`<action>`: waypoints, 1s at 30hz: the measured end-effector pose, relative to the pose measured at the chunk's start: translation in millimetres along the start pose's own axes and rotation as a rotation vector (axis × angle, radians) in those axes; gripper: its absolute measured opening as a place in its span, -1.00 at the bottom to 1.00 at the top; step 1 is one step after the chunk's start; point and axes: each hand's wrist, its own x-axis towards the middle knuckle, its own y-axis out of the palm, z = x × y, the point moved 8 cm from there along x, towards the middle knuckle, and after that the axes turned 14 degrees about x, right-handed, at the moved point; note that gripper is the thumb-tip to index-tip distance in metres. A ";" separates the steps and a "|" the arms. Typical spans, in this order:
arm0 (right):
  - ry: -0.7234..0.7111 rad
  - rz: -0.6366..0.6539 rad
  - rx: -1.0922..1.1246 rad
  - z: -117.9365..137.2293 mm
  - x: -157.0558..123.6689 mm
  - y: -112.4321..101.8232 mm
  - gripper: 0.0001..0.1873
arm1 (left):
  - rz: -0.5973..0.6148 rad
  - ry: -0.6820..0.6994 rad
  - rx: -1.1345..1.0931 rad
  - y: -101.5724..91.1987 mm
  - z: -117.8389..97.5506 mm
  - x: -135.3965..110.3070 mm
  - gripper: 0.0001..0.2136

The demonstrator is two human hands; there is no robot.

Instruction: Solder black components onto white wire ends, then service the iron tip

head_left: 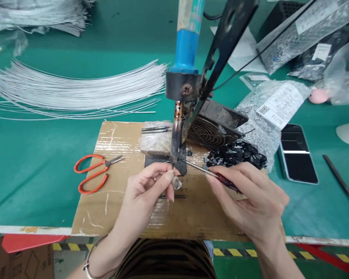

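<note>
A soldering iron with a blue handle (186, 48) is clamped in a black metal stand (218, 50), its tip pointing down over the cardboard. Just under the tip, my left hand (151, 186) is closed in a pinch. Whatever small piece it grips is hidden by the fingertips. A greyish wad (177, 183) shows beside those fingers. My right hand (248, 190) is wrapped round the dark red handle of a screwdriver-like tool (199, 167). The tool's thin metal shaft points left, with its end close to the iron's tip.
Orange-handled scissors (91, 170) lie on the cardboard sheet (104, 209). White wires (84, 89) spread at the back left. A fan (211, 128) stands behind a pile of small black parts (237, 155). Filled plastic bags (261, 112) and a phone (298, 155) are at right.
</note>
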 end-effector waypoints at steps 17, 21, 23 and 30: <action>-0.113 0.158 0.049 -11.1 24.1 -9.3 -0.91 | 0.038 -0.017 -0.101 0.5 0.0 1.7 -0.97; -0.128 0.189 0.058 -13.7 27.0 -10.2 -0.90 | 0.045 -0.016 -0.103 0.1 0.4 2.4 -0.96; -0.137 0.203 0.056 -14.2 28.0 -10.9 -0.89 | 0.044 -0.019 -0.101 0.3 0.2 2.9 -0.96; -0.076 0.311 0.091 -15.0 32.1 -7.1 -0.81 | 0.030 -0.035 -0.087 0.7 -2.3 3.1 -0.94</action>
